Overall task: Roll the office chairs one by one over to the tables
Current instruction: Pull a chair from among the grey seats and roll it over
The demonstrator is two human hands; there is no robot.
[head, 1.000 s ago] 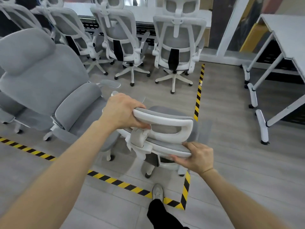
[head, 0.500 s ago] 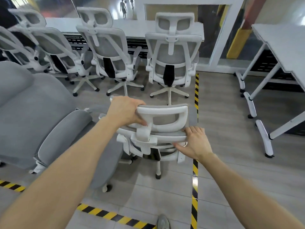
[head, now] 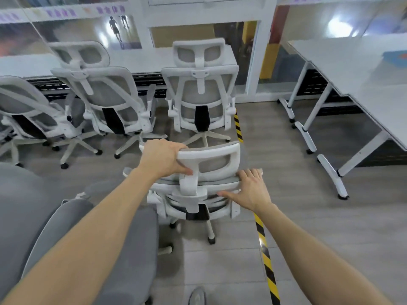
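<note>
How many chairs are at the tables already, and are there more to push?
Done: three chairs stand at the far table. In hand: the left hand grips the headrest of another; the right hand presses flat on its back. Left: a grey chair waits on the left, and the right table shows none.

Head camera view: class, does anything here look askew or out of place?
Yes. The second parked chair leans left and sits turned, unlike the upright chair beside it. The left hand grips the pushed chair; nothing looks damaged.
</note>
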